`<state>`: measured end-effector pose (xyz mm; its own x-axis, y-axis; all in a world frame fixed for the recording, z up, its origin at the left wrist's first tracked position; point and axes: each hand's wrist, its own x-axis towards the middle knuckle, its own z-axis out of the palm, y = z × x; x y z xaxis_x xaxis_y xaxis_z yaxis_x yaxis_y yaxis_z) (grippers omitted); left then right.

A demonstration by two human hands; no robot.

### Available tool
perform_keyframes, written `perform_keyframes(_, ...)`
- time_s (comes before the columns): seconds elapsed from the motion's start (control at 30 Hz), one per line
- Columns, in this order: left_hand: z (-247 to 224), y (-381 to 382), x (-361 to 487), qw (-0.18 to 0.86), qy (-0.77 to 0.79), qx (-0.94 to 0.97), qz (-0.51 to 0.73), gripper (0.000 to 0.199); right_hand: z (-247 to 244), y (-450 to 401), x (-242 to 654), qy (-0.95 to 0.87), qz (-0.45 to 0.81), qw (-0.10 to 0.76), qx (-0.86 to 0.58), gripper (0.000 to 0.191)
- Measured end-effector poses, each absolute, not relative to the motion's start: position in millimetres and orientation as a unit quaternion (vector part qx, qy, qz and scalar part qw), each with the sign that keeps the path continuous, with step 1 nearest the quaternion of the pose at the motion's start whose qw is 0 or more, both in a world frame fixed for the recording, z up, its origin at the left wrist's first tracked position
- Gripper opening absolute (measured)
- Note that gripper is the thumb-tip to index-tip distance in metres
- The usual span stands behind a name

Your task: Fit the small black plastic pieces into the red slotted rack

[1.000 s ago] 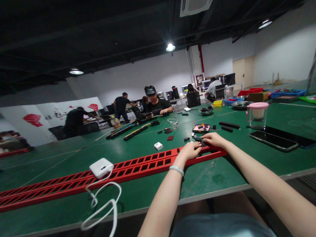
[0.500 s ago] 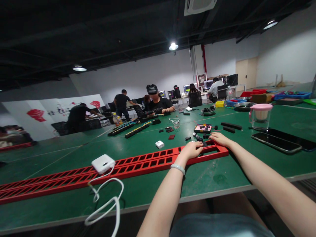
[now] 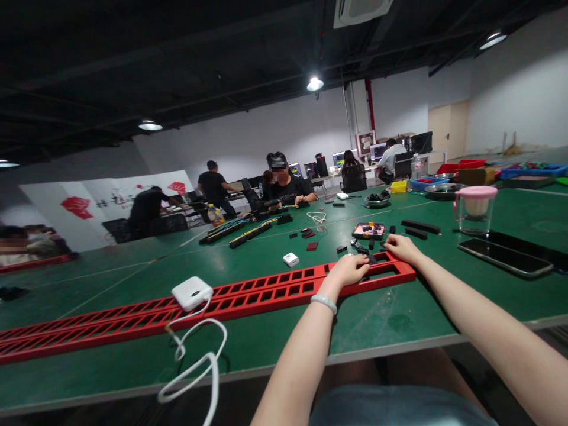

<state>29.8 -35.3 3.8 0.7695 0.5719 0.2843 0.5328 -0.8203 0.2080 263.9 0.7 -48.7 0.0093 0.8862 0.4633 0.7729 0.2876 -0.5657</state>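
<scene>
Foremost, one long red slatted frame [image 3: 248,308], flat on a green table [image 3: 368,331]; left hand [image 3: 350,270] laid over its right end, right hand [image 3: 400,248] at its far edge, either grip unclear; beyond, one small white square box [image 3: 290,259].

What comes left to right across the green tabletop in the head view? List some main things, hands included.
Large white device, small white block, dark red square, left hand, right hand, pink-lidded cup.
</scene>
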Motion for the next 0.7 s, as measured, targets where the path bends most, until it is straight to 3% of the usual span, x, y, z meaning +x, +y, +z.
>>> perform_keyframes(0.43, 3.1, -33.0, 30.0, 0.059, 0.293, 0.938, 0.178, 0.034, -44.1, -3.3, 259.1, -0.658, 0.029, 0.479, -0.581, 0.026)
perform_keyframes(0.7, 3.0, -33.7, 29.6, 0.072, 0.301, 0.933, 0.184, 0.035, -41.4, -0.1, 259.4, -0.687, -0.016, 0.471, -0.553, 0.018)
